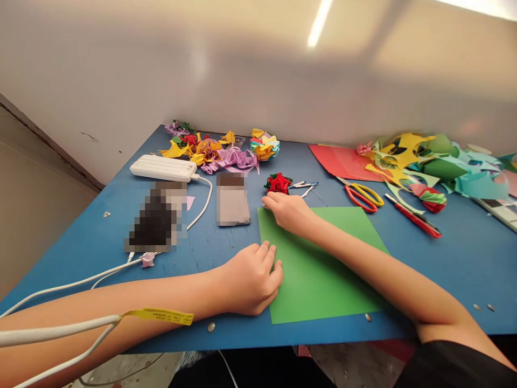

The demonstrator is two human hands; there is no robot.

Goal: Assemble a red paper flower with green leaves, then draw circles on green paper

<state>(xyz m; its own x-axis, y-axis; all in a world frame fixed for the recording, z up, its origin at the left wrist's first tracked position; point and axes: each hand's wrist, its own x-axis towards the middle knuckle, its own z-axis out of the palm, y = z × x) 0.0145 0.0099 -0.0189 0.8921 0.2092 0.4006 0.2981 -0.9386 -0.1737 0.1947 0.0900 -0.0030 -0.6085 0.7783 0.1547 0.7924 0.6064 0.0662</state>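
A green sheet of paper [323, 280] lies flat near the table's front edge. My left hand [252, 280] rests at its left side, the bent fingers apart and their tips on the paper. Reaching over the far left corner, my right hand [291, 213] has its fingers bent together. What is between those fingers, if anything, is hidden. Just behind them sits a red paper rose [278, 182] with dark green around it; I cannot tell whether the hand touches it.
On the blue table [210, 250] are a phone [233, 202], a white power bank [163, 168] with cables, and several paper flowers [210, 151]. To the right lie scissors [361, 196], a red-handled cutter [416, 218], a red sheet [343, 161] and cut paper scraps [448, 167].
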